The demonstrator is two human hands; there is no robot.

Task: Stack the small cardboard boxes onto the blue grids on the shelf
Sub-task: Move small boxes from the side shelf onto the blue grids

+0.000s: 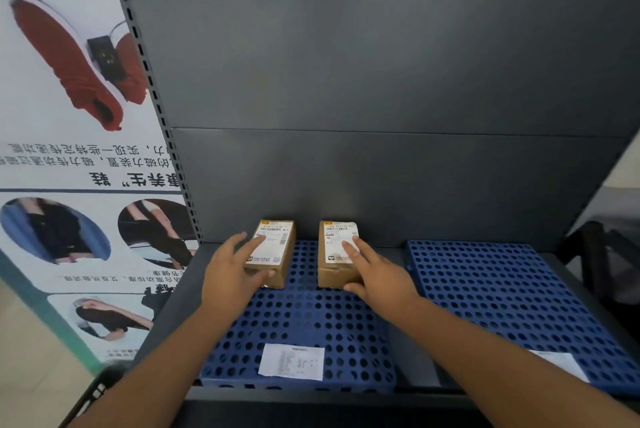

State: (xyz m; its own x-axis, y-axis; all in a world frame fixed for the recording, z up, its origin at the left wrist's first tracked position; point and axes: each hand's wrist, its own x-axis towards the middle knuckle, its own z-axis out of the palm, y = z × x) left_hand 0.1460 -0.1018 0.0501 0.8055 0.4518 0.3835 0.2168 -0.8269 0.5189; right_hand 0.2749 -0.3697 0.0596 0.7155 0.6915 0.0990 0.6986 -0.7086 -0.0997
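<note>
left hand [228, 275]: fingers flat on top of left box [277, 254]; thumb against its near end; pressing, not clenched round it
right hand [377, 275]: same pose on right box [332, 247]; index finger laid along the label; thumb at the near lower corner
boxes: side by side, a gap between them; both lie flat at the back of the left blue grid [311, 316], close to the back panel [381, 81]
step: likely seating the first two boxes on the grid; bottom layer only, nothing stacked on them yet
next: probably let go and fetch more boxes; closing the gap first would give a steadier base; upper boxes need edges squared to these
materials: boxes are brown cardboard, small oblong, taped, white printed labels on top; grids are rigid blue plastic, full of round holes; shelf [405, 341] is dark grey matt metal
outward: right blue grid [502, 289] holds no boxes; a white paper slip [292, 360] lies on the left grid's near edge; poster [69, 115] to the left
</note>
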